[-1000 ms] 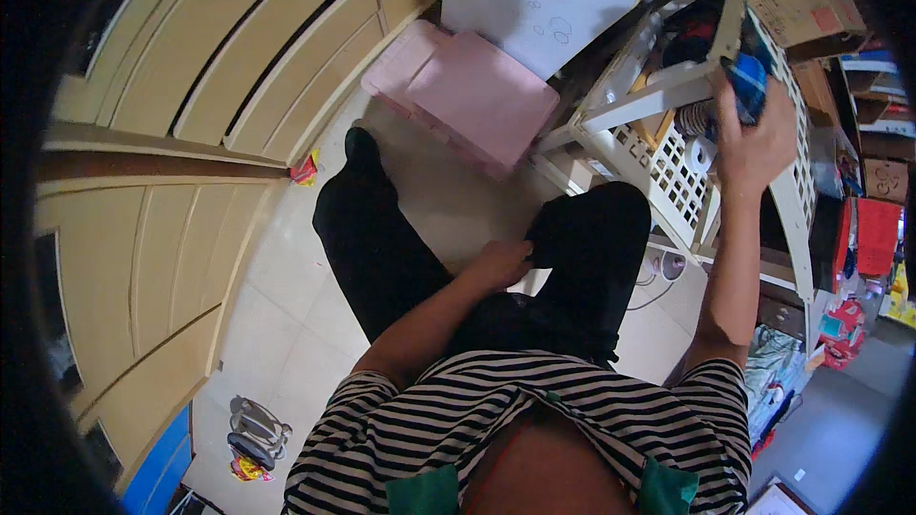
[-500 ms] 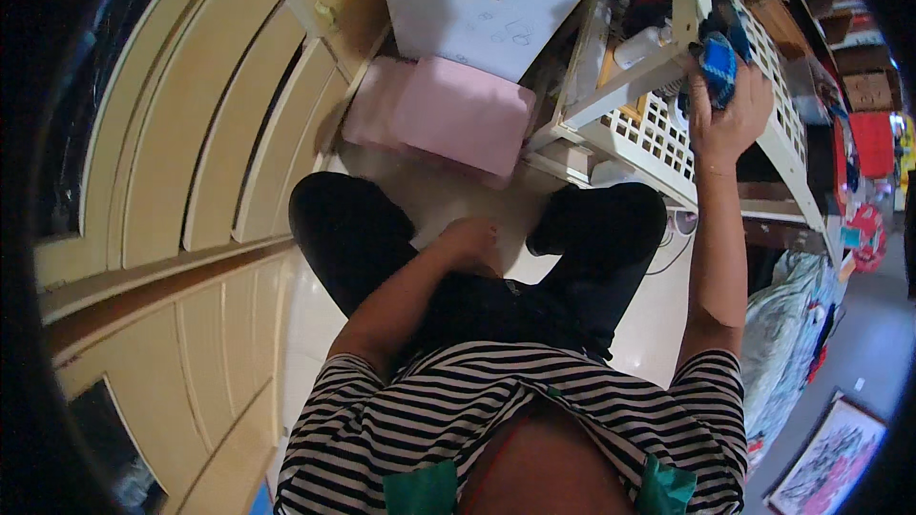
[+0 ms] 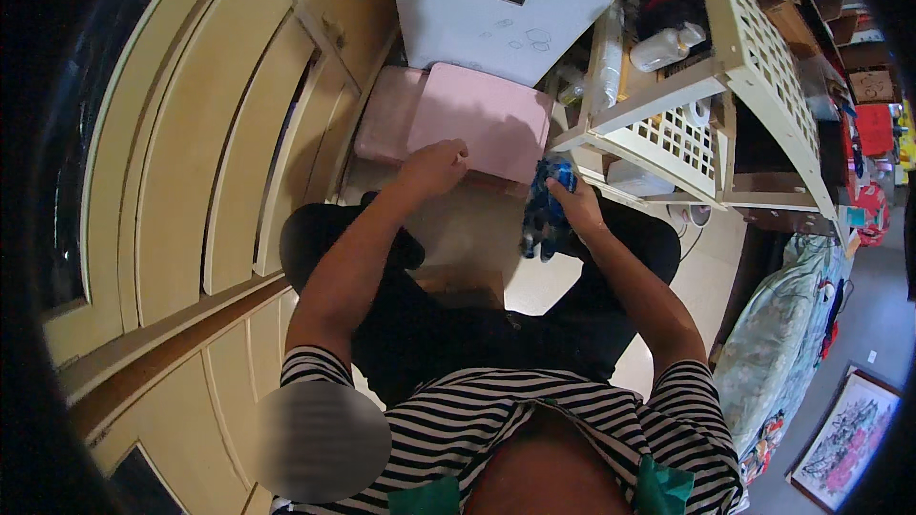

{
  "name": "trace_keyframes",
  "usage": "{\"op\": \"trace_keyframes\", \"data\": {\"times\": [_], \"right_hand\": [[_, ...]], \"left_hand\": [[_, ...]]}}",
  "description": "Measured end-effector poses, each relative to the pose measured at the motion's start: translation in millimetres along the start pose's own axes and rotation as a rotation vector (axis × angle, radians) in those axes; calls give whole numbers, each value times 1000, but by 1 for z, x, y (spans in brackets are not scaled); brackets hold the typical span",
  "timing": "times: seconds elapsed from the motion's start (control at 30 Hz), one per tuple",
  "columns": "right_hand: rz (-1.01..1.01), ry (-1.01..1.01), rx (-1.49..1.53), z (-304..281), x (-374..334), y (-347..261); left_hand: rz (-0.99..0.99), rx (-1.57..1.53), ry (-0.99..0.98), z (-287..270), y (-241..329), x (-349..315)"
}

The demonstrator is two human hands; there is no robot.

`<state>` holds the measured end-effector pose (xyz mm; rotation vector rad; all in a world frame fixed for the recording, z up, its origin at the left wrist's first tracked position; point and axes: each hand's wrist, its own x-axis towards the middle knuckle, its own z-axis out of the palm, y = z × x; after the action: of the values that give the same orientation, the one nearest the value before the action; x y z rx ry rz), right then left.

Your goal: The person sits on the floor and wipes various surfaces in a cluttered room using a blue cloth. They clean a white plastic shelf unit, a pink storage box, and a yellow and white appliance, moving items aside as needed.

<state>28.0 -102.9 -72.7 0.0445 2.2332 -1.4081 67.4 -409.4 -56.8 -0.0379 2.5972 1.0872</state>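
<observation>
My right hand is closed around a bunched pair of blue and dark gloves. Their finger ends dangle over the floor between my knees. My left hand is raised in front of my left knee with its fingers curled in and nothing visible in them. Behind it stands a pink, box-like piece with a flat top, and a gap separates the left hand from the gloves.
A tall white panel with a yellow edge rises behind the pink piece. On the right is a cream lattice shelf bearing a white bottle. Cream cabinet doors line the left. A brown box lies between my legs.
My right hand has brought the gloves from the shelf down to the space between my knees. My left hand has lifted from my lap and moved forward. The brown box has come into view.
</observation>
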Motion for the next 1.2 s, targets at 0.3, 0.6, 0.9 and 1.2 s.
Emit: {"op": "trace_keyframes", "data": {"times": [0.3, 0.6, 0.9, 1.2], "right_hand": [[-156, -125, 10, 16, 5, -42], [-476, 291, -858, -84, -151, -59], [-269, 503, -674, -97, -178, -14], [-279, 560, -594, -110, -170, -3]], "left_hand": [[38, -130, 2, 38, -4, 4], [-88, 25, 338, 87, -27, 76], [-189, 232, 75, 114, 3, 128], [109, 213, 132, 156, 1, 163]]}}
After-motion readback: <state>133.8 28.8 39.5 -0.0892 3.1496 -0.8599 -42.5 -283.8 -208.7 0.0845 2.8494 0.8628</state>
